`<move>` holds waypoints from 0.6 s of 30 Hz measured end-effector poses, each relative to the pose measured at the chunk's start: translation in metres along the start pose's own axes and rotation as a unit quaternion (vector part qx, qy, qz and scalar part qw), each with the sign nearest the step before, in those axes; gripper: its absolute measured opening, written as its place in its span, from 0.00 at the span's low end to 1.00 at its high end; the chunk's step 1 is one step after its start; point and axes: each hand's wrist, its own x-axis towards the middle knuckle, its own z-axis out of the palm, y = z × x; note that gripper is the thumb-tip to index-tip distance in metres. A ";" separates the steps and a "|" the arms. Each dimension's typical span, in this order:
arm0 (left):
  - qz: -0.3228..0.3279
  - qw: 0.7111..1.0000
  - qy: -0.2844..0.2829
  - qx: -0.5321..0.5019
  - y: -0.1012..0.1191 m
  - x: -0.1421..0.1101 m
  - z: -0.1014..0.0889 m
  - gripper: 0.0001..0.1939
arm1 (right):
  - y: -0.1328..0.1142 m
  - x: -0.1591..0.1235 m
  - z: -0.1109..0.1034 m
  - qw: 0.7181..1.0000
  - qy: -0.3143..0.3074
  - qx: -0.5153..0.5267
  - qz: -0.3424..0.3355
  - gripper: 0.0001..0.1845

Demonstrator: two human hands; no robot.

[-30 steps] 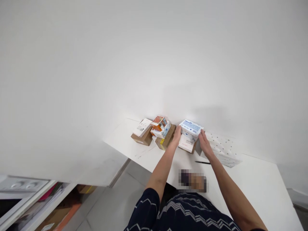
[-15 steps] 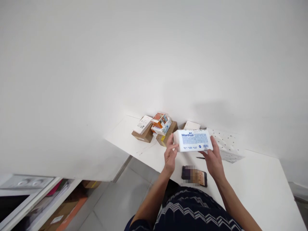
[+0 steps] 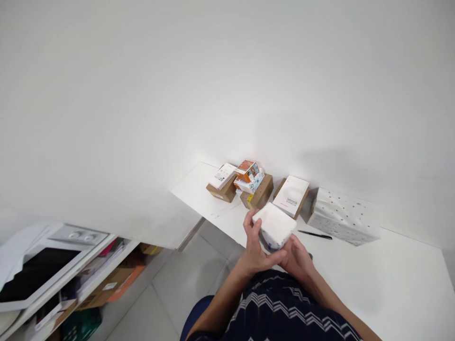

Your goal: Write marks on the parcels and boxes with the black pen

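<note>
Both hands hold a white tissue pack (image 3: 275,223) above the table's front edge, its plain end turned up toward me. My left hand (image 3: 256,248) wraps its left side, the thumb reaching across below it. Cupped under the lower right corner is my right hand (image 3: 295,253), with some of its fingers hidden by the pack. Just beyond the pack lies a white power bank box (image 3: 292,193) on a brown carton. A black pen (image 3: 314,234) rests to the right of the pack.
Along the wall, a white box (image 3: 222,175) lies on a carton, and an orange box (image 3: 246,171) tops another stack. A spotted white package (image 3: 341,215) stands further right on the white table (image 3: 401,274). A loaded shelf unit (image 3: 95,265) is at lower left.
The tissue pack has been turned so its end faces me instead of its printed side, and brought closer to my body. My hands have come together around it; the view has shifted left.
</note>
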 end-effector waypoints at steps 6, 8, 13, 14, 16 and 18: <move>-0.054 0.996 -0.032 0.067 -0.003 -0.024 0.020 0.58 | 0.000 0.000 0.008 0.999 0.005 0.022 -0.037 0.29; -0.064 0.994 -0.030 0.081 -0.005 -0.033 0.023 0.59 | -0.002 -0.002 0.010 0.998 0.001 0.012 -0.065 0.29; -0.103 0.993 -0.037 0.046 -0.014 -0.046 0.025 0.57 | -0.002 -0.001 0.004 0.997 0.002 -0.019 -0.073 0.32; -0.115 0.992 -0.040 0.031 -0.016 -0.047 0.025 0.56 | -0.001 0.000 0.002 0.998 0.006 -0.022 -0.063 0.33; -0.130 0.990 -0.048 0.010 -0.021 -0.047 0.021 0.54 | 0.001 0.001 -0.002 0.997 0.038 -0.032 -0.060 0.34; -0.128 0.990 -0.064 0.000 -0.025 -0.045 0.015 0.53 | 0.002 0.001 -0.004 0.989 0.091 -0.050 -0.105 0.32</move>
